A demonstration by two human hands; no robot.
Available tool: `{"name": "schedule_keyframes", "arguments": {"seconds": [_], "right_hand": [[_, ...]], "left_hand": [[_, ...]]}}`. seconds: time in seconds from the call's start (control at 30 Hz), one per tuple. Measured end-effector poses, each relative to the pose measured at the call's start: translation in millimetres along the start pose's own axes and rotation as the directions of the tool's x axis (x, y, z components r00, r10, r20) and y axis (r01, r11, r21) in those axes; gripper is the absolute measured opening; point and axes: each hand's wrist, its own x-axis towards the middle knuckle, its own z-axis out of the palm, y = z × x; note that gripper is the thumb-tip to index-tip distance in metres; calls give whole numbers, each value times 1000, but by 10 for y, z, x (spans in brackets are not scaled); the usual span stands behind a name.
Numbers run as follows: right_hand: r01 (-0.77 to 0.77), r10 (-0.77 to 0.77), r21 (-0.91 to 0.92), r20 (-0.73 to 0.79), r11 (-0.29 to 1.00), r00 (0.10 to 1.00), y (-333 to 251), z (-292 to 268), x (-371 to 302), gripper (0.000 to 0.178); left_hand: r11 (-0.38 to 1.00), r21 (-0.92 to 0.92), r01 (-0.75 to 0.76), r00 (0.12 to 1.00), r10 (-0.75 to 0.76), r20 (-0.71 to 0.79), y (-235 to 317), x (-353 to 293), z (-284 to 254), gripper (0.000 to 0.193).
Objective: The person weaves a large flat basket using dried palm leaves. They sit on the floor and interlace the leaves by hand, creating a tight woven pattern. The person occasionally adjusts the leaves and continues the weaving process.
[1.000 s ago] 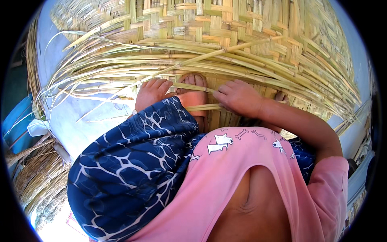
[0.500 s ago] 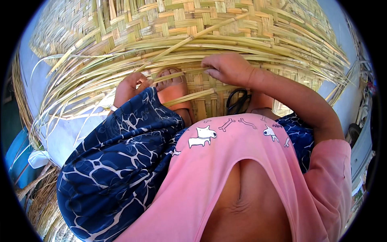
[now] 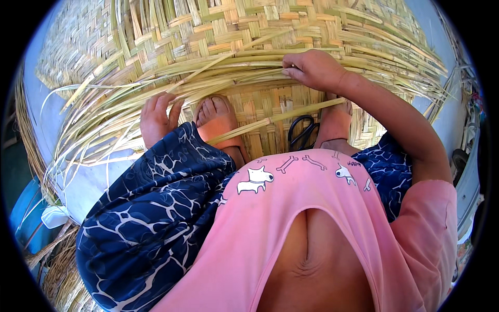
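My right hand (image 3: pixel 314 70) is closed, thumb and fingers pinching a long yellow-green cane strip (image 3: pixel 241 79) at the near edge of a loose bundle. The strip runs leftward along the bundle toward my left hand (image 3: pixel 157 119). That hand rests beside the bundle's left part, its thumb standing apart from the fingers and nothing plainly gripped between them. Beyond both hands spreads a woven cane mat (image 3: pixel 249 28). Another thin cane piece (image 3: pixel 275 119) slants across my two sandalled feet.
Black-handled scissors (image 3: pixel 303 131) lie on the mat between my feet. Loose strip ends (image 3: pixel 86 140) fan out at the left over pale floor. Farther left are a blue container (image 3: pixel 31 216) and a white plastic item (image 3: pixel 54 216). A second woven section (image 3: pixel 73 47) extends at the far left.
Both hands have moved away from my body. The strip has gone from over my left foot to the bundle's near edge. My left hand's pinch has loosened, and its thumb is now apart.
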Motion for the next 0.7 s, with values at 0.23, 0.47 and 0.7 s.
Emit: {"name": "schedule_keyframes", "arguments": {"seconds": [0.23, 0.47, 0.7], "right_hand": [[-4, 5, 34, -21, 999, 1000, -98, -77, 36, 20], [-44, 43, -7, -69, 999, 997, -197, -210, 59, 21], [48, 37, 184, -432, 982, 901, -163, -829, 380, 24]], "left_hand": [[980, 198, 3, 987, -34, 154, -84, 292, 199, 25], [912, -369, 177, 980, -131, 147, -168, 524, 124, 11], [588, -633, 504, 849, -473, 236, -12, 968, -794, 15]]}}
